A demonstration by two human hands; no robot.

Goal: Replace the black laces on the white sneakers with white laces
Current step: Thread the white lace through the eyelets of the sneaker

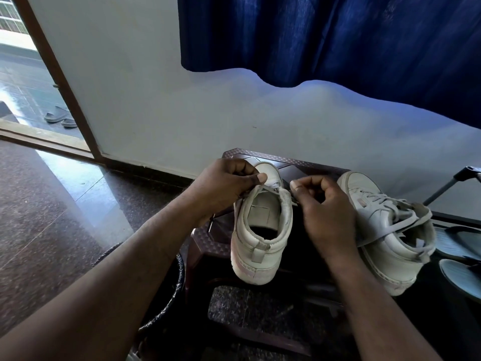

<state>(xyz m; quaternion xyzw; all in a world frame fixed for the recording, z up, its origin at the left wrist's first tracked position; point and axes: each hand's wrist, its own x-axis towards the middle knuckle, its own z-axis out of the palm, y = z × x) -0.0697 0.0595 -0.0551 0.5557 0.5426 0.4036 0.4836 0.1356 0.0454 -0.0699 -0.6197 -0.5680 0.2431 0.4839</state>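
Note:
Two white sneakers stand on a dark brown plastic stool (260, 157). The nearer sneaker (260, 241) points away from me, heel toward the camera. A white lace (270, 189) crosses its top eyelets. My left hand (226, 186) pinches the lace's left end between thumb and fingers. My right hand (325, 207) is closed on the right end, beside the sneaker's collar. The second sneaker (385, 230) lies to the right, threaded with a white lace whose loose ends trail over its side. No black lace shows.
A white wall and a blue curtain (338, 40) rise behind the stool. An open doorway (28, 82) at the left shows slippers outside. A dark basket rim (171, 290) sits low left, sandals (460, 256) at the right, a folding stand's metal legs (447, 186) beyond them.

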